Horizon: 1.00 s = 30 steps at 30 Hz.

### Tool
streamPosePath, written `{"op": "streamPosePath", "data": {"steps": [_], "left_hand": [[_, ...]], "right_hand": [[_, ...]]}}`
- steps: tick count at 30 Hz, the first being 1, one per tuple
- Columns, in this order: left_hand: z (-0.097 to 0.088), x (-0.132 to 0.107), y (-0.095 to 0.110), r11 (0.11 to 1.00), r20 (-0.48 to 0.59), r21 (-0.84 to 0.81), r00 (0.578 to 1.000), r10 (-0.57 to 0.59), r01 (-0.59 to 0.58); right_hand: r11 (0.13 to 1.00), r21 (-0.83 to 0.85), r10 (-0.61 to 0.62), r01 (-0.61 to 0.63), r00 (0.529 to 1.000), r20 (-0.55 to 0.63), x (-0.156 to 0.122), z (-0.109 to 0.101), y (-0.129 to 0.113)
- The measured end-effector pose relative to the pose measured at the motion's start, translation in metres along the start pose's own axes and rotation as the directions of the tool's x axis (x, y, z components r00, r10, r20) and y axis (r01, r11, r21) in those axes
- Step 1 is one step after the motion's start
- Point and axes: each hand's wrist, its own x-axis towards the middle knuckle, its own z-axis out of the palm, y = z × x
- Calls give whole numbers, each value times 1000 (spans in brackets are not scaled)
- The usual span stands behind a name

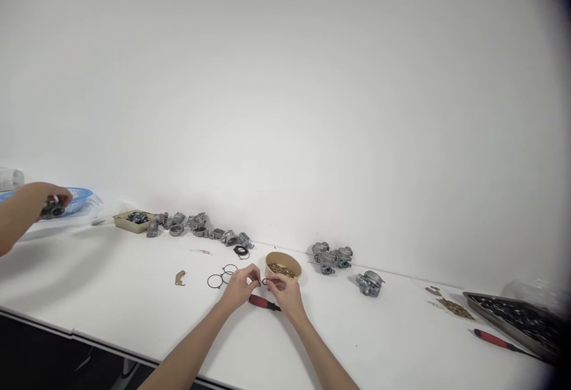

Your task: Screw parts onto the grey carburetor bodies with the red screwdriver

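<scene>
My left hand (pixel 241 286) and my right hand (pixel 285 292) are close together over the table, both with thumb and fingers pinched. Short dark curves of a thin black rubber ring (pixel 264 281) show at the fingertips of both hands; most of it is hidden. Below them lies a screwdriver with a red and black handle (pixel 263 302). Just behind my right hand stands a tan bowl (pixel 269 259) of small brass-coloured parts. Left of my left hand, several black ring gaskets (pixel 215 282) rest flat, with a bundle of black rings (pixel 241 251) farther back.
Grey metal carburetor-like castings (pixel 196 222) line the wall; more (pixel 328 259) stand right, one (pixel 370 283) apart. A tan tray (pixel 122 222), blue basket (pixel 80 198) and another person's arm (pixel 20 214) are left. Right are a dark tray (pixel 473 302) and second screwdriver (pixel 493 339).
</scene>
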Motion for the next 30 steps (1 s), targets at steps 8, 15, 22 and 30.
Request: {"op": "streamPosePath", "data": {"steps": [8, 15, 22, 30], "left_hand": [[2, 0, -9, 989, -52, 145, 999, -9, 16], [3, 0, -5, 999, -17, 49, 1000, -3, 4], [3, -1, -2, 1000, 5, 30, 1000, -2, 2], [3, 1, -8, 996, 29, 78, 999, -35, 32]], "right_hand": [[999, 27, -26, 23, 994, 105, -2, 4, -2], [999, 35, -40, 37, 994, 99, -7, 5, -14], [998, 5, -66, 66, 993, 101, -8, 5, -18], [995, -58, -79, 86, 990, 119, -4, 1, -6]]}}
